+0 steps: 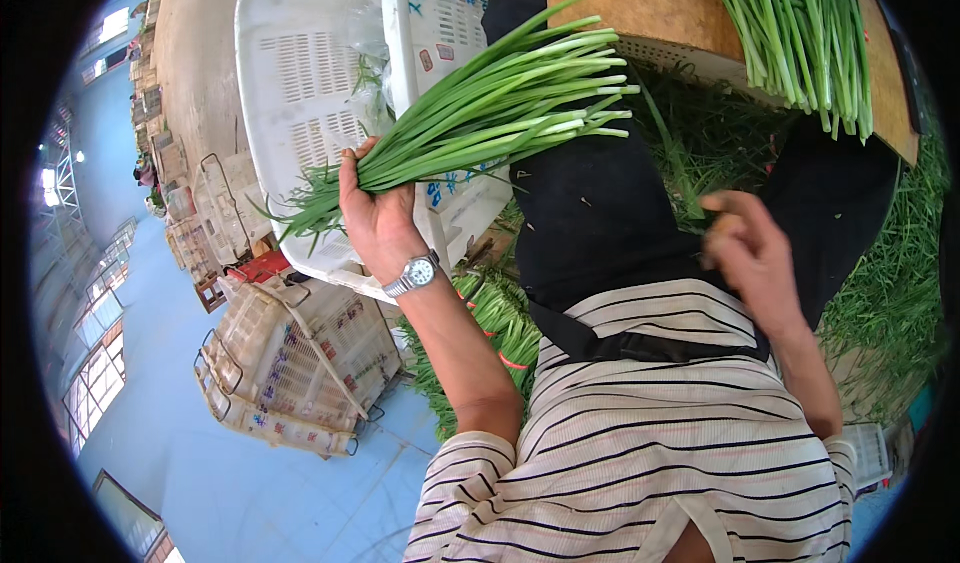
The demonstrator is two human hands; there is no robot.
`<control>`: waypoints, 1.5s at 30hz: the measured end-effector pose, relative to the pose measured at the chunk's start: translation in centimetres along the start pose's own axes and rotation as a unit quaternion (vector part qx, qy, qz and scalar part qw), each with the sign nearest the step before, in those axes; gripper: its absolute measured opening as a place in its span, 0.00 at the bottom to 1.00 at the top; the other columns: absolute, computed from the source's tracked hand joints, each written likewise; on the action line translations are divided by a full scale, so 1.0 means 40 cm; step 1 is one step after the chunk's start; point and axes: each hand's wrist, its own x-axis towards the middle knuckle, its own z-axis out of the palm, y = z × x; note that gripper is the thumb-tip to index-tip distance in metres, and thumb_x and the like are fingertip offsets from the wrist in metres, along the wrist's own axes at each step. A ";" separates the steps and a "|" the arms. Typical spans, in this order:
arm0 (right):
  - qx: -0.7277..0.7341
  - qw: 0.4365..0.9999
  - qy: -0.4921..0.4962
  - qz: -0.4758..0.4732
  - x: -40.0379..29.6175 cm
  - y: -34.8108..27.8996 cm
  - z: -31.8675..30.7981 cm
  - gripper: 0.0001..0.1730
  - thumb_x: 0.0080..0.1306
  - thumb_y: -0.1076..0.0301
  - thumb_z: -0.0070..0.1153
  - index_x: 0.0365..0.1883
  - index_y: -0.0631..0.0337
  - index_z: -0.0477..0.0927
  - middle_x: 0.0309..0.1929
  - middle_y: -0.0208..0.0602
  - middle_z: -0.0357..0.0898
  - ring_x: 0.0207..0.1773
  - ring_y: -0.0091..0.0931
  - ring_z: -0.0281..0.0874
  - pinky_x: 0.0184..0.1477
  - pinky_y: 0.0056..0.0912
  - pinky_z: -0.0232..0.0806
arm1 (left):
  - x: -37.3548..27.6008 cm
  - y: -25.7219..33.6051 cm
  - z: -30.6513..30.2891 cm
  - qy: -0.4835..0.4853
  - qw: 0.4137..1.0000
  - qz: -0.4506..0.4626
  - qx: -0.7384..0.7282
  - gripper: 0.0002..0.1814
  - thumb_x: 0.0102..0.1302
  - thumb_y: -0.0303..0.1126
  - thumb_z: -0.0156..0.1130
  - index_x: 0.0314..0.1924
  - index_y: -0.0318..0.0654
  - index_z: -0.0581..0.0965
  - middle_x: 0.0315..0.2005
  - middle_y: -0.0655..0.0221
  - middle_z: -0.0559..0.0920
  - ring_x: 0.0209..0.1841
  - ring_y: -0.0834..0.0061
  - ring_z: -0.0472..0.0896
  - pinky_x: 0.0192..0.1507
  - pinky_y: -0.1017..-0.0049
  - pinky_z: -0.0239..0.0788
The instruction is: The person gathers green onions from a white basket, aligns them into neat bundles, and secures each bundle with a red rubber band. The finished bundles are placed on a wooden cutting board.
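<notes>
In the head view my left hand point(382, 214) grips a loose bunch of garlic chives point(487, 112) near its leafy tips, with the pale cut ends pointing to the right. A metal watch is on that wrist. The bunch is held above the rim of a white plastic crate point(401, 45). My right hand point(739, 251) is over my lap, its fingers curled and blurred by motion; whether anything is in it is unclear. Some green leaves point(682, 184) show just beyond its fingers. Another pile of chives point(802, 37) lies on a wooden board point(645, 7), its stalk ends overhanging the edge.
Loose trimmed leaves point(892, 285) cover the floor at the right and under the board. Bundles of chives tied with red bands point(514, 360) lie beside my left thigh. Stacked plastic crates with wire handles point(300, 368) stand at the left on the blue floor point(225, 495).
</notes>
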 end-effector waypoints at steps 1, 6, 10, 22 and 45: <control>0.009 0.997 -0.049 -0.051 0.027 0.002 0.048 0.23 0.64 0.64 0.58 0.54 0.65 0.70 0.24 0.25 0.71 0.24 0.12 0.64 0.26 0.19 0.60 | -0.005 -0.008 0.009 -0.002 1.000 0.004 0.001 0.07 0.71 0.29 0.49 0.38 0.35 0.74 0.34 0.63 0.79 0.42 0.64 0.77 0.53 0.56 0.69; -0.116 0.970 -0.198 -0.086 0.252 -0.036 0.270 0.23 0.59 0.66 0.63 0.48 0.69 0.73 0.25 0.33 0.77 0.26 0.22 0.74 0.28 0.27 0.66 | -0.041 -0.036 0.031 -0.023 0.999 -0.006 -0.030 0.08 0.73 0.31 0.48 0.38 0.36 0.74 0.34 0.64 0.79 0.40 0.68 0.77 0.51 0.61 0.71; 0.135 0.948 -0.247 -0.147 0.298 -0.043 0.375 0.16 0.62 0.62 0.56 0.36 0.68 0.77 0.23 0.41 0.74 0.25 0.27 0.74 0.31 0.33 0.65 | -0.035 -0.048 0.039 0.009 0.999 -0.002 -0.050 0.06 0.71 0.29 0.50 0.36 0.34 0.70 0.32 0.63 0.74 0.40 0.67 0.73 0.52 0.61 0.68; -0.353 0.920 -0.085 -0.145 0.008 -0.020 -0.056 0.09 0.62 0.68 0.55 0.36 0.65 0.76 0.26 0.42 0.75 0.26 0.36 0.75 0.30 0.36 0.65 | -0.007 -0.039 0.013 0.049 0.999 0.012 -0.015 0.06 0.67 0.27 0.55 0.36 0.31 0.71 0.34 0.58 0.75 0.45 0.63 0.73 0.57 0.56 0.64; -0.421 0.821 0.001 -0.385 0.131 0.010 0.032 0.09 0.49 0.76 0.58 0.25 0.59 0.70 0.27 0.37 0.68 0.32 0.36 0.71 0.32 0.38 0.67 | -0.045 -0.057 -0.002 0.026 0.999 0.005 0.042 0.06 0.69 0.28 0.52 0.36 0.32 0.69 0.33 0.62 0.72 0.42 0.66 0.71 0.54 0.61 0.65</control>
